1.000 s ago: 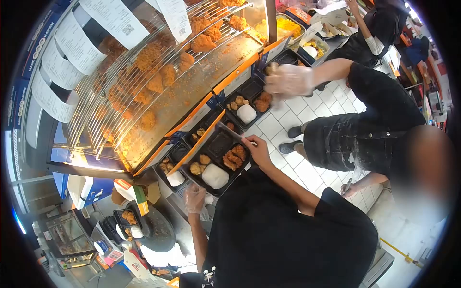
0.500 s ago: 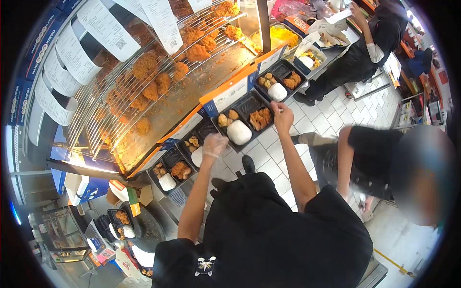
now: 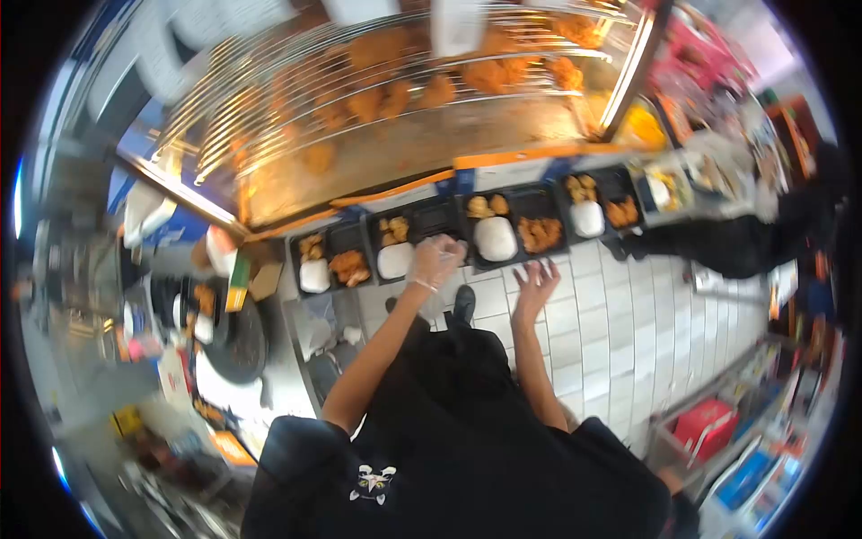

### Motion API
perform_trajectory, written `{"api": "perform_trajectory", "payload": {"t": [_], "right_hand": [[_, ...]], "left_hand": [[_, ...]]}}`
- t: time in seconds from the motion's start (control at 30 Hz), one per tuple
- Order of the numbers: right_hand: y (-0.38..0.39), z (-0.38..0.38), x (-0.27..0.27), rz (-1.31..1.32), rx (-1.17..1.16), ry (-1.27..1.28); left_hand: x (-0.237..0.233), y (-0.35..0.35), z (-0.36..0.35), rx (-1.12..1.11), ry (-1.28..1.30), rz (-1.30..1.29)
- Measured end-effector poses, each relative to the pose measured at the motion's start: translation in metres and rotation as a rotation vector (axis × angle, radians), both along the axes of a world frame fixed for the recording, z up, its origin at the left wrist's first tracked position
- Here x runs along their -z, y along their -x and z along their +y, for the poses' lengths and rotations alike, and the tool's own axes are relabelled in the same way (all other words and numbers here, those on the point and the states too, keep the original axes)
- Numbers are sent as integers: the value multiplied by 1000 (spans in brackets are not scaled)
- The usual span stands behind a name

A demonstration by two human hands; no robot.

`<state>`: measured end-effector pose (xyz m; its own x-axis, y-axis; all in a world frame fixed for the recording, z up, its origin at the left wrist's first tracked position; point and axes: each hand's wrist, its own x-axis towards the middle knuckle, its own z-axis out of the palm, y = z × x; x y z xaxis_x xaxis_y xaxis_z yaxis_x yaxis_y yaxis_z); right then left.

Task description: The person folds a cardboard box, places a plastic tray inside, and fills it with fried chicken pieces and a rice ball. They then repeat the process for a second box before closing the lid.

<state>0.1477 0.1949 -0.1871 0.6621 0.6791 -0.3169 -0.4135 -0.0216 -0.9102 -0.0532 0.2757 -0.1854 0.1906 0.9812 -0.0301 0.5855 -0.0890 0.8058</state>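
A row of black meal trays sits on the counter ledge, each with white rice and fried pieces. My left hand (image 3: pixel 437 259), in a clear glove, rests at the front edge of the tray (image 3: pixel 429 218) second from the left; motion blur hides its grip. My right hand (image 3: pixel 536 286) is bare, fingers spread, holding nothing, just below the third tray (image 3: pixel 532 199) with its rice mound (image 3: pixel 496 239). Further trays lie at the left (image 3: pixel 334 242) and at the right (image 3: pixel 618 184).
Fried chicken pieces (image 3: pixel 404 72) lie on a wire rack above the trays under warm light. A person in black (image 3: pixel 763 242) stands at the far right of the counter. White floor tiles (image 3: pixel 620 341) spread below. A red crate (image 3: pixel 709 427) sits lower right, a round black pan (image 3: pixel 238 346) at the left.
My right hand has come off the tray's corner and dropped below it, fingers spread. My gloved left hand moved right to the tray's edge. The view swung; the nearby co-worker is gone.
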Motion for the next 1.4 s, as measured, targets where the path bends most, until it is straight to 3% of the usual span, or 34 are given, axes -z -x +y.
{"api": "perform_trajectory", "payload": {"t": [0.03,0.17,0.23,0.3,0.33,0.47,0.5,0.57,0.7,0.77,0.83,0.9,1.0,1.03,1.1,1.13,1.2,1.3,1.4], "right_hand": [[-2,-1,-5,-16,-24,51],[-7,-16,9,-52,-121,106],[-2,-24,8,-66,-218,281],[2,-38,21,-51,-458,368],[6,-44,28,-93,-600,421],[59,-41,14,-270,-1302,445],[79,-35,11,-296,-1467,397],[136,-24,-3,-337,-1700,291],[286,-27,-25,-286,-1947,23],[368,-40,-35,-303,-2119,-111],[450,-63,-55,-422,-2260,-268],[525,-95,-63,-480,-2331,-412],[607,-140,-65,-506,-2473,-525],[631,-157,-64,-499,-2526,-548],[675,-194,-61,-347,-2649,-354],[692,-210,-59,-276,-2700,-248],[722,-239,-51,-360,-2712,-319],[747,-272,-46,-339,-2746,-325],[749,-288,-41,-329,-2811,-251]], "left_hand": [[6,8,-11,-1,-101,-22],[-53,56,-80,-104,166,-202],[-54,83,-120,-347,338,-271],[-37,119,-158,-545,356,-343],[-55,136,-173,-660,440,-367],[-71,203,-253,-1044,307,-392],[-31,224,-285,-1092,98,-287],[-56,246,-315,-1374,130,-416],[-22,319,-399,-1751,30,-577],[-30,357,-428,-1952,-34,-657],[-34,390,-464,-2033,-208,-641],[-20,435,-509,-2157,-154,-463],[-18,497,-567,-2159,-4,381],[-20,517,-585,-2110,-1,471],[-18,556,-615,-1996,5,642],[-13,573,-622,-1931,27,710],[-2,603,-629,-1792,63,838],[-16,632,-614,-1769,230,775],[9,650,-619,-1818,143,772]]}}
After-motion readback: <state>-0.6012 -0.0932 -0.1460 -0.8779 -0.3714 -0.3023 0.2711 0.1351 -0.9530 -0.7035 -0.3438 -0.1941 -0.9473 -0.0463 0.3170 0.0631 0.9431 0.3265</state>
